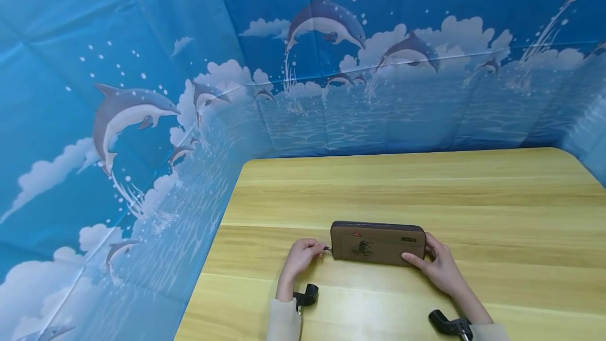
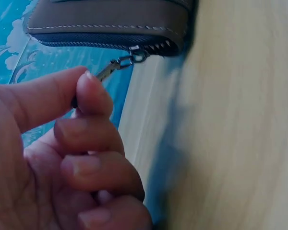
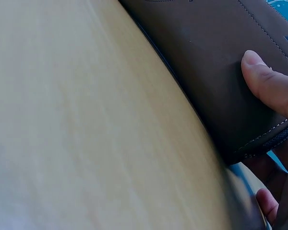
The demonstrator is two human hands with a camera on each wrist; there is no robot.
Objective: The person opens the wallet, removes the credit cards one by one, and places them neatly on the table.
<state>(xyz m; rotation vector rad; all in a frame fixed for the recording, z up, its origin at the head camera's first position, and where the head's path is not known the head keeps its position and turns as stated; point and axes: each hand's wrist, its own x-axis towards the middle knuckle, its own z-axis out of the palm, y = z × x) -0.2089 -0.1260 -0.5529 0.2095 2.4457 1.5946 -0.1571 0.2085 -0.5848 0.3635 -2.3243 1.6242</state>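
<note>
A long brown zip-around wallet stands on its long edge over the wooden table, its front with a dark horse print facing me. My left hand is at the wallet's left end, thumb and forefinger pinching the zipper pull. The metal pull hangs by a small link from the slider near the wallet's corner. At the opposite end my right hand grips the wallet, thumb flat on the front and fingers behind, partly hidden. Along the visible zipper edge the teeth look closed.
The light wooden table extends behind and to both sides of the wallet. Blue dolphin-print sheeting hangs along the table's far and left edges. Black wrist mounts sit below both hands.
</note>
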